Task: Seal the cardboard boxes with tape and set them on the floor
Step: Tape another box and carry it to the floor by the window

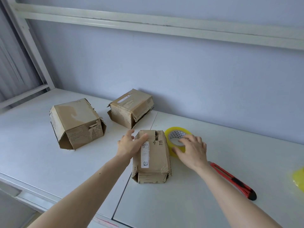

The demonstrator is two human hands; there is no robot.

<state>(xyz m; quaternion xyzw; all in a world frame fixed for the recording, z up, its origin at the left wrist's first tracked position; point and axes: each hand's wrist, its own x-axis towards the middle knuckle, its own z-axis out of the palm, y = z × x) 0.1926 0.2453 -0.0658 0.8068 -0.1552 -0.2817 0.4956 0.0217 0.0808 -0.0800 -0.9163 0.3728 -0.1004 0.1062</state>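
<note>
The left hand rests relaxed fingers on the near box. At its 2 o'clock, the right hand grasps the tape roll.

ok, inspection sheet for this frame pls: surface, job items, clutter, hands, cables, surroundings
Surface: white table, seam down the middle.
Job's things: three worn cardboard boxes, near box, left box, far box, flaps loose; yellow tape roll beside the near box.
Clutter: red utility knife; yellow object at right edge, cut off.
Hands: left hand rests on the near box; right hand on the tape roll.
Cables: nothing seen.
Surroundings: pale wall, white metal frame.
</note>
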